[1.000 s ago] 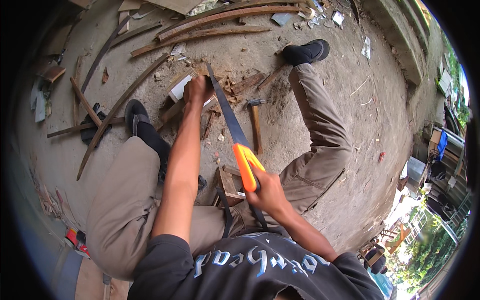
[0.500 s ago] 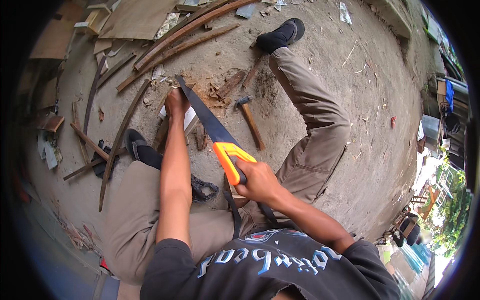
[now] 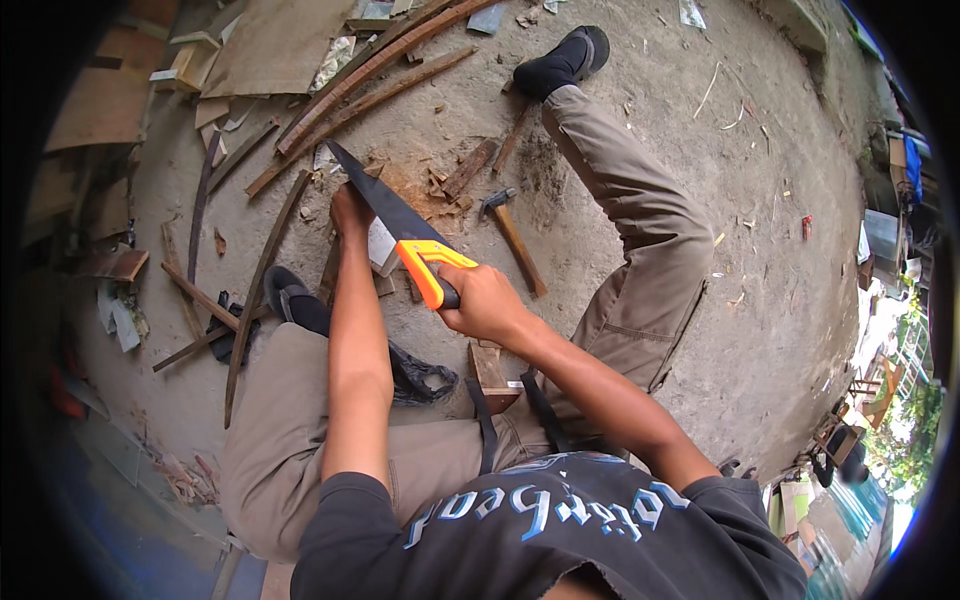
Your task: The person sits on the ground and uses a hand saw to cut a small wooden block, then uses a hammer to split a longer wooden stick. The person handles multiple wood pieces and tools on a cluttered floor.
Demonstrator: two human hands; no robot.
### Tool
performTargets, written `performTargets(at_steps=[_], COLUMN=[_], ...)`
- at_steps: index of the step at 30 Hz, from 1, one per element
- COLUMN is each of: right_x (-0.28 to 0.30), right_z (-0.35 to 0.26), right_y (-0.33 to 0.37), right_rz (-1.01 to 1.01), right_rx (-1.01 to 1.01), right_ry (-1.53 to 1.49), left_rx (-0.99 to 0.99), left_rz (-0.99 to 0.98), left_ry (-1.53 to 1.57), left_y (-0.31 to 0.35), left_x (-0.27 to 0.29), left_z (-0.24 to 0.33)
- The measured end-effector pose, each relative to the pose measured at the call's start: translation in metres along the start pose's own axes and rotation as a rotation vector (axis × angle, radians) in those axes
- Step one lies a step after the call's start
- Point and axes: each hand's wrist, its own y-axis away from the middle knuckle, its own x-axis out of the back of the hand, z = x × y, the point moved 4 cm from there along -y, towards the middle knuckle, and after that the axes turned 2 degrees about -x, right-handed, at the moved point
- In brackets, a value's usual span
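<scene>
My right hand (image 3: 486,302) is wrapped around the orange and black handle of a hand saw (image 3: 385,205). Its dark blade slants up to the left, passing close beside my left hand (image 3: 351,212). That hand is closed low down on a piece of wood (image 3: 373,171), mostly hidden under the hand and blade; its fingertips do not show. A pale, white-faced block (image 3: 382,247) lies just right of my left wrist. Reddish sawdust (image 3: 408,190) is scattered on the ground beyond the blade.
A hammer (image 3: 516,243) with a wooden handle lies right of the saw. Long wood strips (image 3: 375,110) and boards (image 3: 268,55) lie at the far left. A black plastic bag (image 3: 420,380) and a wood block (image 3: 490,372) are between my legs.
My right hand has moved the saw forward and left, so its handle is closer to my left hand. My left hand stays in place at the wood while the whole view shifts slightly.
</scene>
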Motion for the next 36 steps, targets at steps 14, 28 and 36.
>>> performTargets(at_steps=[14,28,36], right_x=[0.012,0.024,0.006], right_z=[0.018,-0.002,-0.03], right_y=[0.065,0.066,0.069], right_rz=[0.044,0.115,0.162], right_rx=[-0.005,-0.028,-0.078], right_ry=[-0.113,-0.122,-0.034], left_rx=[-0.042,-0.042,0.08], left_rz=[0.072,-0.376,-0.319], left_ry=[-0.148,-0.118,0.109], left_y=[0.073,0.055,0.054], left_x=[-0.018,-0.016,-0.068], left_z=[0.046,0.06,0.009])
